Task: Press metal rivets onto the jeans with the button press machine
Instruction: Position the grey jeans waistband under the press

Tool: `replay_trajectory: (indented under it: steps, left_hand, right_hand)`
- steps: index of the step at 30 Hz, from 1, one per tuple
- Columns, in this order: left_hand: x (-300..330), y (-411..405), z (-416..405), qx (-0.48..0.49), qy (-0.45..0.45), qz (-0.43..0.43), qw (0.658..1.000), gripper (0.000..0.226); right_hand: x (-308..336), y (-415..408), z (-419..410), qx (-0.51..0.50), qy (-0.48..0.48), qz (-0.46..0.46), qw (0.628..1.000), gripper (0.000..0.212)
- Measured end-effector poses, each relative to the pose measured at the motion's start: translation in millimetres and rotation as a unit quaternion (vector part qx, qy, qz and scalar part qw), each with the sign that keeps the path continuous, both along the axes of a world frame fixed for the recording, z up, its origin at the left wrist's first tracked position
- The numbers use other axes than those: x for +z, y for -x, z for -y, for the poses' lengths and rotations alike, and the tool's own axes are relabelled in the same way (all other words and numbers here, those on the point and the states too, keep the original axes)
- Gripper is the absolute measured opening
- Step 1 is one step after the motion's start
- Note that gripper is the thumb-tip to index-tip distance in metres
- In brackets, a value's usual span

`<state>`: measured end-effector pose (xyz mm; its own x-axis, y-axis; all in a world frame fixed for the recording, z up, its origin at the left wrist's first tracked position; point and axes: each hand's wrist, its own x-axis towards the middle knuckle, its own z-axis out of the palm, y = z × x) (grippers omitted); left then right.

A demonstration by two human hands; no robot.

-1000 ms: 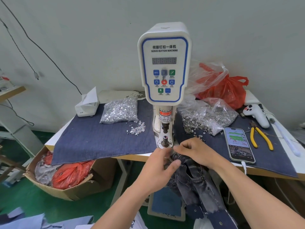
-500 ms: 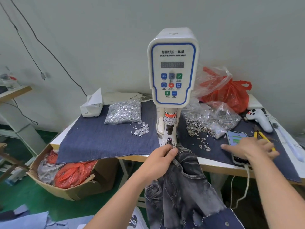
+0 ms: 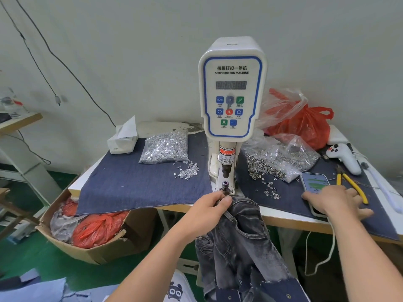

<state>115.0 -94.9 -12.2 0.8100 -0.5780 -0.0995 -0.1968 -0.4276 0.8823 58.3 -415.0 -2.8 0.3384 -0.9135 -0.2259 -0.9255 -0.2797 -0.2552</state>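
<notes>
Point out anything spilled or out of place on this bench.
Loose eyelets have spilled from the torn clear bag right of the machine, and pronged rivets lie scattered beside the left bag.

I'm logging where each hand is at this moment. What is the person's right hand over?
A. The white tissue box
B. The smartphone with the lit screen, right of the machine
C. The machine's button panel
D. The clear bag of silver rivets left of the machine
B: the right hand lies with spread fingers over the lower part of the lit smartphone on the blue denim cloth, beside the yellow-handled pliers.
</notes>
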Motion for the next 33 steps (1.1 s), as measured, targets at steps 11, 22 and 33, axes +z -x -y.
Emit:
replay_trajectory:
  steps: [11,22,33]
  left_hand:
    - [15,-19,-4,-0.033,0.14,-0.155,0.977,0.039]
    - [24,-36,-41,-0.073,-0.1,-0.038,0.992,0.044]
    - [15,-33,-50,-0.015,0.07,-0.105,0.992,0.036]
  right_hand:
    - [33,-2,-102,0.521,-0.263,0.203,0.786,0.03]
    - [10,-18,-91,0.461,-0.416,0.273,0.735,0.04]
    - [22,-21,-85,0.545,-0.345,0.109,0.756,0.052]
